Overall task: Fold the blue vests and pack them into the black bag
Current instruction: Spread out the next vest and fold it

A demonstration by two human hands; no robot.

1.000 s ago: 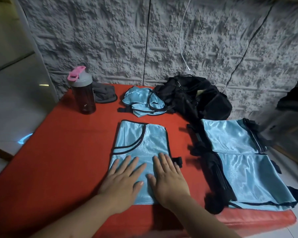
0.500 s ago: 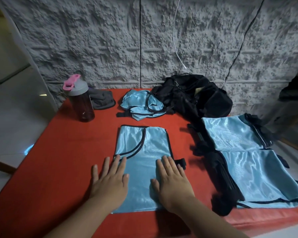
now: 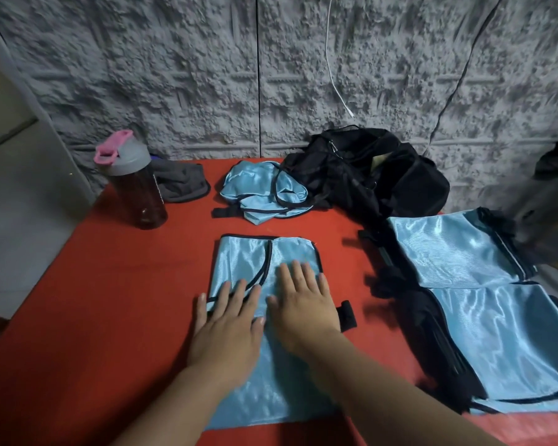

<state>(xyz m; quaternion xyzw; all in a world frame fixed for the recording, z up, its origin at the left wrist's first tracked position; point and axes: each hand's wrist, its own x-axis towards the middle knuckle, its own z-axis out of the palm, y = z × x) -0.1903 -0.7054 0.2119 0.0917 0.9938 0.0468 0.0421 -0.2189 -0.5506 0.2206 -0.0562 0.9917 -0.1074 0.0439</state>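
Left hand (image 3: 227, 329) and right hand (image 3: 305, 309), fingers straight and flat, press the half-folded vest (image 3: 255, 317) on the red table (image 3: 110, 300); smoothing outward evenly should keep its slippery fabric aligned before the next fold.

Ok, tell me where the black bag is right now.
In the head view the black bag sits at the back right of the red table, against the wall, just right of the crumpled blue vest.
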